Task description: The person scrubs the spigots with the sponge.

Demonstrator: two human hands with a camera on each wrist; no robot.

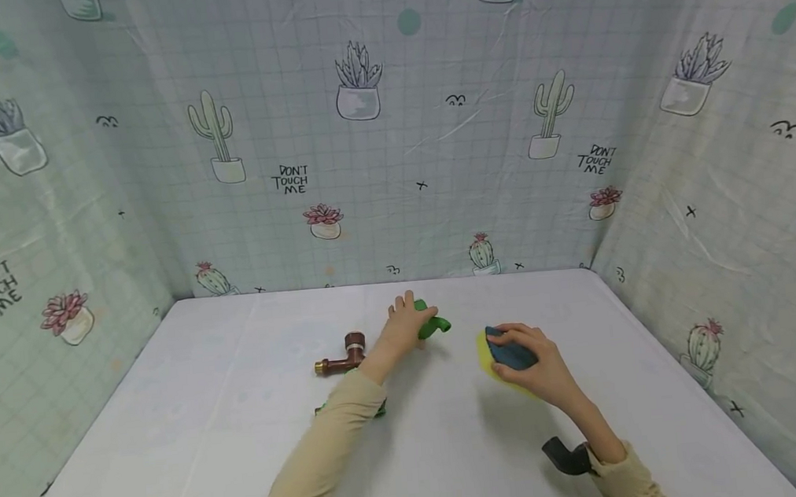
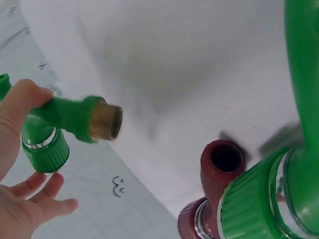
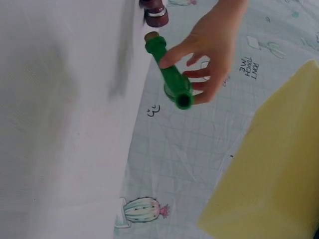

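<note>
My left hand [image 1: 400,332] grips a green plastic tap [image 1: 435,326] above the far part of the table. The left wrist view shows the tap's brass threaded end [image 2: 106,121] and ribbed cap [image 2: 46,153], with the thumb on its body and the other fingers around the cap. To the right, my right hand [image 1: 541,364] holds a sponge with a dark blue side [image 1: 517,355] and a yellow side, pinched between thumb and fingers above the table. Only its yellow part [image 3: 274,164] fills the lower right of the right wrist view. Tap and sponge are apart.
A brown tap [image 1: 340,362] with a brass end lies left of my left forearm. Another green tap [image 1: 380,410] is partly hidden under that forearm. A black elbow pipe [image 1: 565,455] lies beside my right wrist. Patterned curtains [image 1: 390,162] enclose the white table [image 1: 172,426].
</note>
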